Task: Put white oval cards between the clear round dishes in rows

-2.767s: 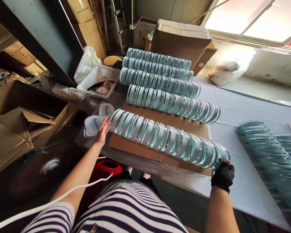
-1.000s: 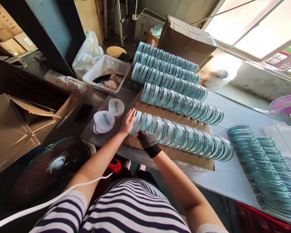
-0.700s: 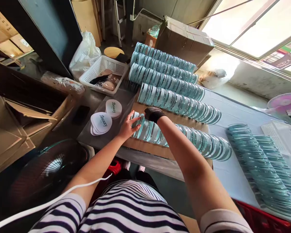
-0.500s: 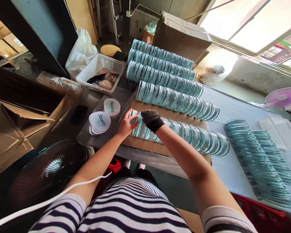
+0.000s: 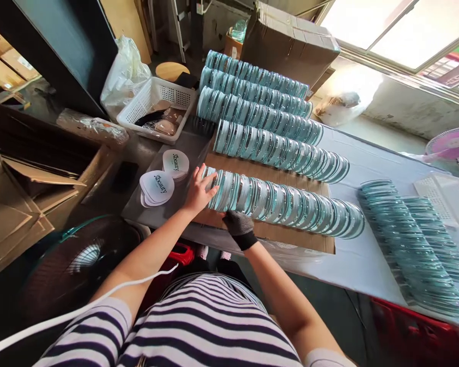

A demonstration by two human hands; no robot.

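Observation:
The nearest row of round glass discs (image 5: 279, 201) stands on edge on a sheet of brown cardboard (image 5: 302, 237), with pale layers showing between the discs. At the row's left end, my bare left hand (image 5: 199, 191) rests against the end disc, fingers spread and thumb apart. My right hand (image 5: 237, 224), in a dark fingerless-looking glove, is low at the front side of the same row, close to its left part. Its fingers look curled together; whatever they may hold is hidden. Left of my left hand lie two stacks of white printed cards (image 5: 156, 187).
Farther back run several more glass rows (image 5: 281, 153). Flat-leaning glass stacks (image 5: 409, 244) lie on the right of the table. A white basket (image 5: 130, 120) holds wrapped items. A floor fan (image 5: 84, 255) stands at lower left; a large carton (image 5: 286, 46) is behind.
My right hand has moved down from the top of the row to its front side, uncovering the discs there. My left hand stays at the left end. The view has shifted slightly.

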